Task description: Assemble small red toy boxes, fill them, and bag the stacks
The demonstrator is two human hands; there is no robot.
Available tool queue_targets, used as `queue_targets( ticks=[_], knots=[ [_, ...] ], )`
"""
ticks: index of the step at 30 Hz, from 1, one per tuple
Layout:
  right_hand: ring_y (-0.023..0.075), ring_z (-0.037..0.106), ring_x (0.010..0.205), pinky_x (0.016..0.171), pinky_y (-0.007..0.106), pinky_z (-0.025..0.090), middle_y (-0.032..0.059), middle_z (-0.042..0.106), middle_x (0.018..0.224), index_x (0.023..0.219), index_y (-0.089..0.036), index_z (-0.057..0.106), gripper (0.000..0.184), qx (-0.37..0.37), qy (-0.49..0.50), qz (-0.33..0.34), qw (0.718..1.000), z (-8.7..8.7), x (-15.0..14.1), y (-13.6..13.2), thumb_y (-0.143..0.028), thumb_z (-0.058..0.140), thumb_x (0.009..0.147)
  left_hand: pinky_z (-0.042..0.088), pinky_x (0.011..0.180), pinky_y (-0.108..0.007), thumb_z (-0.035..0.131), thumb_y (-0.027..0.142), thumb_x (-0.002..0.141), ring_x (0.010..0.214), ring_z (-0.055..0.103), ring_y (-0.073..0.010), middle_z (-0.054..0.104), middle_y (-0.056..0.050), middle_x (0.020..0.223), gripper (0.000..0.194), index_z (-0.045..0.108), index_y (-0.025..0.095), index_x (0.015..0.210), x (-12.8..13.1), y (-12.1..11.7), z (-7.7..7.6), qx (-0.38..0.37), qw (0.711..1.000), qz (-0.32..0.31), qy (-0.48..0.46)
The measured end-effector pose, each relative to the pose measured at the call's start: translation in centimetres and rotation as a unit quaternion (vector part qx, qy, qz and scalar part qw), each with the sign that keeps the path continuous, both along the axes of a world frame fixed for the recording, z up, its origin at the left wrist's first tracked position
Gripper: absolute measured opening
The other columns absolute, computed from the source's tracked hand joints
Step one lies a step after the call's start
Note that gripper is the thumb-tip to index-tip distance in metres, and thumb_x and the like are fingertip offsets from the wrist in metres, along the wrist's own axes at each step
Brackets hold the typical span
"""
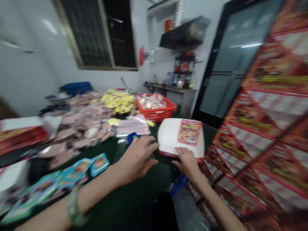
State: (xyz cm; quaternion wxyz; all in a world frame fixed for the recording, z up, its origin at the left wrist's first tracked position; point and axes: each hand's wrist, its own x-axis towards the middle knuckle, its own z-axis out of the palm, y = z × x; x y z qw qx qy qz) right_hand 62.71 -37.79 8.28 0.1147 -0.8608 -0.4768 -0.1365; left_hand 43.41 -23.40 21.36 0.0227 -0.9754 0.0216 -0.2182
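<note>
A white box (168,133) with rounded sides, red along its near edge, rests at the table's right side. On its top lies a red printed card (190,132). My right hand (189,162) holds the box's near edge, fingers over the top and thumb lower in front. Left of the box, my left hand (141,155) hovers over the table with its fingers bent and apart, nothing visible in them. Just beyond it is a small blue object (132,137), partly hidden and blurred, beside a clear-wrapped pink packet (133,126).
Pink wrapped pieces (81,112) and yellow ones (119,101) are heaped on the dark green table (130,202). A red basket (156,114) holds wrapped items. Blue printed cards (77,171) lie at left. Stacked red printed boxes (271,134) rise on the right.
</note>
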Motion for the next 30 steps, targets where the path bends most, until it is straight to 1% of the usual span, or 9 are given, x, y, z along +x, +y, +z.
queue_targets(
  ticks=[2,5,9,12,16,17,21,26,30],
  knots=[
    [0.0294,0.055,0.098,0.08,0.04,0.04,0.0175,0.061,0.107,0.11,-0.012,0.054,0.039,0.128,-0.067,0.044,0.989,0.1,-0.7,-0.6,-0.038,0.055,0.081,0.044,0.089,-0.04,0.053,0.028,0.084,0.106,0.055,-0.023,0.057,-0.009,0.117,0.032,0.052,0.022,0.115,-8.1,0.4,-1.0,-0.049,0.998,0.038,-0.002],
    [0.0217,0.059,0.071,0.067,0.033,0.043,0.0085,0.066,0.079,0.087,-0.017,0.061,0.033,0.266,-0.083,0.132,0.951,1.1,-3.3,1.1,-0.045,0.044,0.087,0.049,0.081,-0.03,0.051,0.029,0.086,0.096,0.061,-0.0191,0.064,-0.007,0.105,0.024,0.057,0.021,0.108,-18.9,0.8,-2.6,-0.095,0.977,0.185,-0.036],
    [0.0133,0.05,0.047,0.052,0.026,0.036,-0.0006,0.056,0.053,0.063,-0.02,0.057,0.032,0.284,0.003,0.294,0.913,4.7,-12.8,6.7,-0.043,0.05,0.085,0.05,0.077,-0.032,0.05,0.029,0.086,0.087,0.065,-0.0209,0.069,-0.007,0.095,0.021,0.063,0.019,0.098,-30.1,1.3,-5.5,-0.081,0.903,0.411,-0.095],
    [0.0117,0.051,0.049,0.052,0.023,0.037,-0.0013,0.056,0.055,0.065,-0.02,0.056,0.027,0.241,0.113,0.441,0.857,7.4,-22.6,11.7,-0.031,0.046,0.088,0.045,0.082,-0.045,0.053,0.032,0.083,0.105,0.058,-0.0312,0.067,-0.01,0.108,0.027,0.063,0.019,0.105,-35.3,1.0,-8.3,-0.019,0.851,0.516,-0.091],
    [0.0125,0.061,0.075,0.071,0.021,0.043,0.0023,0.067,0.085,0.094,-0.019,0.06,0.021,0.085,0.193,0.579,0.788,8.6,-34.2,18.4,-0.02,0.039,0.09,0.041,0.08,-0.052,0.053,0.036,0.082,0.12,0.044,-0.0396,0.06,-0.012,0.12,0.032,0.062,0.023,0.109,-38.4,-0.3,-11.4,0.006,0.798,0.6,-0.058],
    [0.0129,0.061,0.083,0.076,0.022,0.043,0.0034,0.067,0.092,0.098,-0.019,0.059,0.023,0.052,0.179,0.592,0.784,8.4,-36.6,19.8,-0.019,0.038,0.09,0.04,0.081,-0.052,0.051,0.037,0.083,0.121,0.043,-0.0394,0.059,-0.012,0.122,0.032,0.062,0.023,0.11,-38.7,-0.5,-11.9,0.004,0.794,0.605,-0.058],
    [0.0208,0.055,0.102,0.088,0.031,0.039,0.0106,0.063,0.107,0.111,-0.015,0.056,0.027,-0.032,0.088,0.567,0.818,6.5,-44.2,22.8,-0.021,0.043,0.087,0.033,0.088,-0.059,0.047,0.039,0.086,0.123,0.039,-0.0393,0.054,-0.012,0.128,0.034,0.059,0.025,0.115,-39.2,-1.2,-13.2,-0.01,0.789,0.609,-0.082],
    [0.0296,0.05,0.103,0.09,0.043,0.033,0.019,0.061,0.105,0.108,-0.009,0.056,0.03,-0.026,0.082,0.524,0.847,5.3,-48.4,22.9,-0.025,0.049,0.084,0.029,0.097,-0.06,0.056,0.039,0.08,0.129,0.03,-0.0402,0.042,-0.021,0.137,0.056,0.044,0.013,0.128,-39.0,-1.2,-14.4,-0.023,0.77,0.617,-0.16],
    [0.0237,0.054,0.096,0.081,0.034,0.038,0.0134,0.062,0.101,0.1,-0.012,0.06,0.027,-0.011,0.119,0.51,0.852,7.4,-48.3,23.5,-0.031,0.052,0.083,0.031,0.098,-0.057,0.063,0.046,0.072,0.133,0.022,-0.0415,0.031,-0.027,0.141,0.085,0.024,0.007,0.137,-39.3,-1.6,-13.9,-0.035,0.74,0.63,-0.232]
  ],
)
